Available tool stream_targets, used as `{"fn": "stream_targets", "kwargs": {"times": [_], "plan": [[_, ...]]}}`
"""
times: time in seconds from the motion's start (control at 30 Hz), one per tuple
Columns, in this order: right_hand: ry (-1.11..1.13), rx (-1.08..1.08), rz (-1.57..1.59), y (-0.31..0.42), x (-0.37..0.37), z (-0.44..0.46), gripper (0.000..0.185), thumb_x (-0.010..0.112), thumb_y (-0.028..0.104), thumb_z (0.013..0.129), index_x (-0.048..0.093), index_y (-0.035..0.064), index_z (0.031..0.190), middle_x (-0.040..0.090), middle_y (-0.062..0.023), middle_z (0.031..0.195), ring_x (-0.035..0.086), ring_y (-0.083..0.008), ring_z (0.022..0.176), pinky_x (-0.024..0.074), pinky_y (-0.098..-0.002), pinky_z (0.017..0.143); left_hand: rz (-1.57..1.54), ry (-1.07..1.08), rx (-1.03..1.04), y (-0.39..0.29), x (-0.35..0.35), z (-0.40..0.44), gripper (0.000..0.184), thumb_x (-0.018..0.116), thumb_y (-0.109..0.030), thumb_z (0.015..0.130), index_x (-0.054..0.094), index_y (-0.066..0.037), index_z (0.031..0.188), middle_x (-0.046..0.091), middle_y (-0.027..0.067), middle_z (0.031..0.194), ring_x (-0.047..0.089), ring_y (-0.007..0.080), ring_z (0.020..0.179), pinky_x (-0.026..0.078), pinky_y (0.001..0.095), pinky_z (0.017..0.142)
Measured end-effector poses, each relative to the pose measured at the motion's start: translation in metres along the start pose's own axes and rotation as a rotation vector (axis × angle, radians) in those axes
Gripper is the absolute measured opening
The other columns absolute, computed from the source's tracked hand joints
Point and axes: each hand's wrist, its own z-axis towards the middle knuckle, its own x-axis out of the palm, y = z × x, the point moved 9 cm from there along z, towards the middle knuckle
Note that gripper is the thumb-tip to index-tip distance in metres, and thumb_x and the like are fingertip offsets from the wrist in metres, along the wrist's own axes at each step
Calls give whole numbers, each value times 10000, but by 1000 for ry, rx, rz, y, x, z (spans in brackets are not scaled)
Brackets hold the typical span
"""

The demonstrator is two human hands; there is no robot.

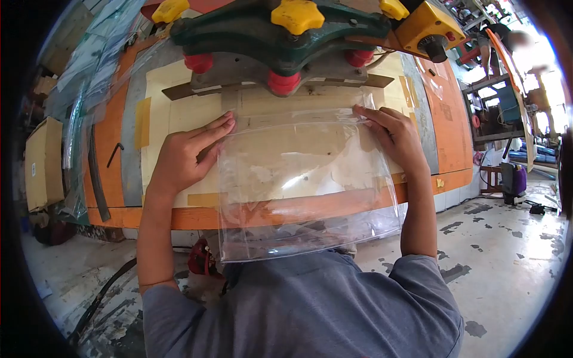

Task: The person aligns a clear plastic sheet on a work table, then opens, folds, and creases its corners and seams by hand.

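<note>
A clear plastic sheet or bag lies across the pale work surface and hangs over the table's front edge. My left hand pinches its far left corner. At the far right corner my right hand grips the plastic between thumb and fingers. Just beyond the plastic's far edge stands a dark green press with yellow star knobs and red round parts. A long thin metal bar sits under the press.
An orange-edged table surrounds the pale board. A yellow control box with a black dial is at the back right. An L-shaped hex key and a dark strip lie at the left, beside a cardboard box.
</note>
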Motion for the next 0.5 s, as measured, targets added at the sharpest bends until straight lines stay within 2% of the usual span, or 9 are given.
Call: {"fn": "stream_targets", "kwargs": {"times": [0.1,0.17,0.5], "plan": [[-8,-33,15,3,1,1,288,663,121,942,756,145,1214,639,-118,797,633,-304,735,507,-425,712,15,-12,14,-1,-2,-1,483,694,4,847,691,-115,1316,686,56,1342,694,260,1163,595,335,921],[-4,-7,0,0,1,0,300,664,124,942,752,149,1228,640,-119,795,633,-305,736,507,-428,720,-45,51,-27,3,3,-2,560,633,84,810,668,-85,1343,660,83,1384,668,285,1219,555,345,1011],[0,4,6,-2,2,-1,331,653,94,925,745,123,1241,648,-121,816,635,-290,735,510,-410,729,-8,45,-6,4,3,-3,541,663,46,824,668,-102,1345,662,65,1382,684,275,1188,572,342,978]]}}
